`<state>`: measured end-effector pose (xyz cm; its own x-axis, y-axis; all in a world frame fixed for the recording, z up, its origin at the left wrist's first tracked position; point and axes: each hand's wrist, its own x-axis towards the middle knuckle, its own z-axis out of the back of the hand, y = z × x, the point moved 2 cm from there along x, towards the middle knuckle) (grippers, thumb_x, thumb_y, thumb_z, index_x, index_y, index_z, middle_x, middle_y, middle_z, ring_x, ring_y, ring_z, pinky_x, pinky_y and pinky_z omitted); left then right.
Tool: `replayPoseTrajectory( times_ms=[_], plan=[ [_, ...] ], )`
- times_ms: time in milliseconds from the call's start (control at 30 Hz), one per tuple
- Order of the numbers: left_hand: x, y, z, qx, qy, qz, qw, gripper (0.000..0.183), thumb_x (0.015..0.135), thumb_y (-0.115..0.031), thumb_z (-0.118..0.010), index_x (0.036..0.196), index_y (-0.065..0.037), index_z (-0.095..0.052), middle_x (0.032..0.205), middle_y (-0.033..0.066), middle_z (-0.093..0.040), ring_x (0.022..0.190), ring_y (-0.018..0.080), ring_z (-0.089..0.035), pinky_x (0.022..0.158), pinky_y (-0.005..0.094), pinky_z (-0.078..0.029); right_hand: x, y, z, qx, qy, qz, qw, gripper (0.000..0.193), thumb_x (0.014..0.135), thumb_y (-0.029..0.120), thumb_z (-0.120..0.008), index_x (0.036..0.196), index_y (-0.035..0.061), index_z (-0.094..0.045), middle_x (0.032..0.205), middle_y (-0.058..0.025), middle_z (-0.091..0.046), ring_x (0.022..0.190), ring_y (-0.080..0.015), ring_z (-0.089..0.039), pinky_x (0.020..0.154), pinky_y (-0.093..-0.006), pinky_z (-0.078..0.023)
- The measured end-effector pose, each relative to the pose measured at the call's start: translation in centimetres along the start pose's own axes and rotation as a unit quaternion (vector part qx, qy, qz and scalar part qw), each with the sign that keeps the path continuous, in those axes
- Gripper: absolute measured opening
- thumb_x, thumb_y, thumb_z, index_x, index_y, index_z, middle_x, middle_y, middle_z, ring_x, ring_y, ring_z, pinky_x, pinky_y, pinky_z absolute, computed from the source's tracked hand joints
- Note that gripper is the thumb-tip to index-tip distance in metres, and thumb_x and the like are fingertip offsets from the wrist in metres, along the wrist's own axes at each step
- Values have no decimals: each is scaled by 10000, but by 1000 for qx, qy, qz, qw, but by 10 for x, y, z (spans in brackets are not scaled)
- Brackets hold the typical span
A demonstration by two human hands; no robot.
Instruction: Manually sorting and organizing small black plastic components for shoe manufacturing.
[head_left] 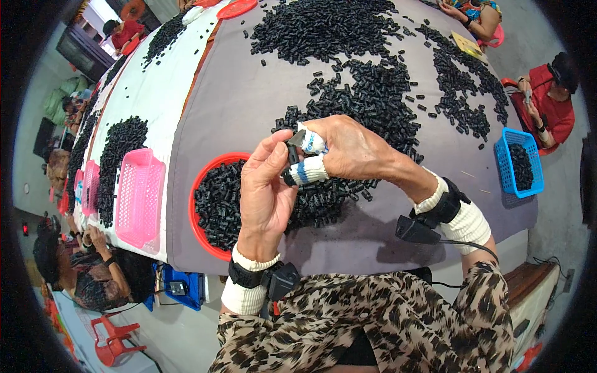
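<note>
My left hand pinches a small black cylindrical plastic piece between thumb and fingers. Closed round a small grey metal blade is my right hand; its tip meets or nearly meets the piece. White wrapping with blue marks covers the blade's grip or the fingers there, I cannot tell which. A white and blue finger band shows on the right hand. Below my hands a red basin holds many similar black pieces, and a loose heap of black pieces spreads behind them.
A pink basket stands on the white cloth at left, a blue basket with black pieces at the right edge. Another heap lies at the back. Co-workers sit around the table. Cables hang from my wrist devices.
</note>
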<state>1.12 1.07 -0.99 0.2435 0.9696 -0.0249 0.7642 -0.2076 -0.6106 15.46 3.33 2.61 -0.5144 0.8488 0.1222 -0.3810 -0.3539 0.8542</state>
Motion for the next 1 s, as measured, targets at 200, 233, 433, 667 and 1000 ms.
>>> replayPoseTrajectory(
  times_ms=[200,233,433,667,1000],
  plan=[
    [-1,0,2,-17,20,2,1000,207,865,-69,-543,1048,28,-546,889,101,-608,810,146,-594,773,277,-495,-1,-3,0,23,-11,12,1000,319,670,287,-674,774,-2,-592,664,-145,-606,591,-246,-585,579,-345,-443],
    [-1,0,1,-23,24,1,999,211,865,-77,-546,1048,29,-545,887,102,-607,810,144,-593,774,274,-493,-2,-1,1,22,-13,12,1000,319,670,287,-674,774,-2,-592,664,-145,-606,591,-246,-585,579,-345,-443],
    [-3,-2,-2,25,-14,6,1000,229,804,2,-575,1029,32,-548,871,81,-601,805,131,-585,777,253,-478,-1,0,0,6,-41,15,999,317,653,267,-694,771,-6,-583,670,-161,-604,594,-263,-588,587,-349,-451],
    [2,5,1,78,-47,22,996,210,756,13,-588,965,10,-563,868,73,-618,773,129,-599,695,254,-485,-5,-3,-5,-1,-39,-5,999,341,647,271,-703,785,-11,-569,691,-161,-608,616,-271,-596,595,-343,-457],
    [-15,-35,54,232,-135,-111,957,198,775,5,-602,969,40,-578,808,61,-595,667,106,-553,647,213,-458,6,-24,-10,-39,-5,-38,999,396,711,351,-647,753,-23,-525,647,-143,-557,583,-265,-543,568,-364,-426]
  ],
)
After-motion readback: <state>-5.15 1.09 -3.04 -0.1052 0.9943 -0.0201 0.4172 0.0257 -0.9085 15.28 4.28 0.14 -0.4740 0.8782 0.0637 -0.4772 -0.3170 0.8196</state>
